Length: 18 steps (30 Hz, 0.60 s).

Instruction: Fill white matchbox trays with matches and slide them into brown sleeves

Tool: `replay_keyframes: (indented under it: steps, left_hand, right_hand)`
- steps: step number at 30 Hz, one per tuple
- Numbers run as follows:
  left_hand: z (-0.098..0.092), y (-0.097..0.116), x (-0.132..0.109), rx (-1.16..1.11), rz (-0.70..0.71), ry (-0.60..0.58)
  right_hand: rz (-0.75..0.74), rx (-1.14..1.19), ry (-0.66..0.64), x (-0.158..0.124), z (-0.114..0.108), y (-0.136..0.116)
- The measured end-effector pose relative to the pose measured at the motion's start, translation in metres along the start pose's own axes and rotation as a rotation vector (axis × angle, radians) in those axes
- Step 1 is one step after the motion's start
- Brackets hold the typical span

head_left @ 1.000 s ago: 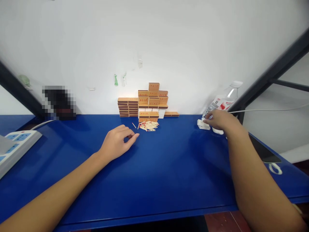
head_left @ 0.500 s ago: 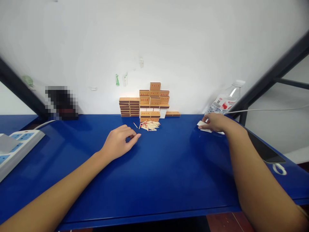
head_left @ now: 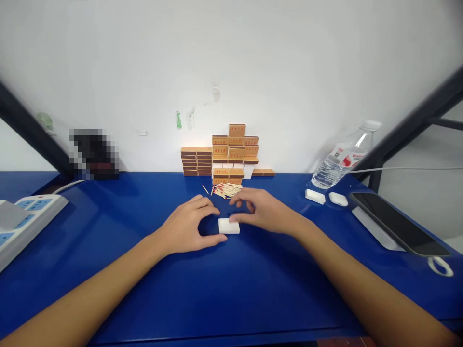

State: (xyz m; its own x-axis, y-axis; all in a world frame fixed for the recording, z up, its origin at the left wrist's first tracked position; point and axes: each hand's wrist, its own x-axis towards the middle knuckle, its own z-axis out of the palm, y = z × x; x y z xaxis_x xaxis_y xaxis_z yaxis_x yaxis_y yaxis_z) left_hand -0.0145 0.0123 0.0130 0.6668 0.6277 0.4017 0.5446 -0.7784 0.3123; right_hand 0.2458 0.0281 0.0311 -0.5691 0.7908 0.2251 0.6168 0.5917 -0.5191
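A small white box (head_left: pixel 228 226), about as big as a matchbox, lies on the blue table (head_left: pixel 202 289) between my hands. My left hand (head_left: pixel 190 224) is open at its left, with the thumb near the front edge and the fingers apart from the thumb. From the right, my right hand (head_left: pixel 258 209) reaches over the box's far right side. Its fingers are curved and apart, and the thumb tip is at the box's top edge; whether it touches I cannot tell. Loose matches (head_left: pixel 226 190) lie in a pile just beyond, in front of stacked matchboxes (head_left: pixel 237 152).
At right are another white box (head_left: pixel 315 196), a white earbud case (head_left: pixel 338 199), a tilted water bottle (head_left: pixel 342 156) and a phone (head_left: pixel 400 224). A power strip (head_left: pixel 32 221) lies at left. The white wall (head_left: pixel 144 72) closes off the back.
My right hand has come from beside the bottle to the middle, and a white box now lies there. My left hand has moved slightly right and nearer, its fingers spreading wider.
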Motion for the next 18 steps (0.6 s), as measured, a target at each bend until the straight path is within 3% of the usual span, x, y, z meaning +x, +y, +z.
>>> replay_keyframes:
  steps: [2,4,11,18]
  left_hand:
    - [0.005,0.000,0.001,-0.019,-0.003,-0.013]
    - [0.009,0.000,0.001,-0.029,-0.008,-0.005]
    - [0.011,0.004,0.002,-0.068,-0.001,-0.004]
    - [0.009,0.003,0.002,-0.048,0.018,0.023]
  right_hand:
    - [0.061,-0.054,0.148,0.006,0.003,0.015]
    - [0.082,-0.118,0.207,0.013,0.007,0.028]
    - [0.053,-0.234,0.157,0.024,0.024,0.034]
    - [0.067,-0.201,0.058,0.011,0.013,0.042]
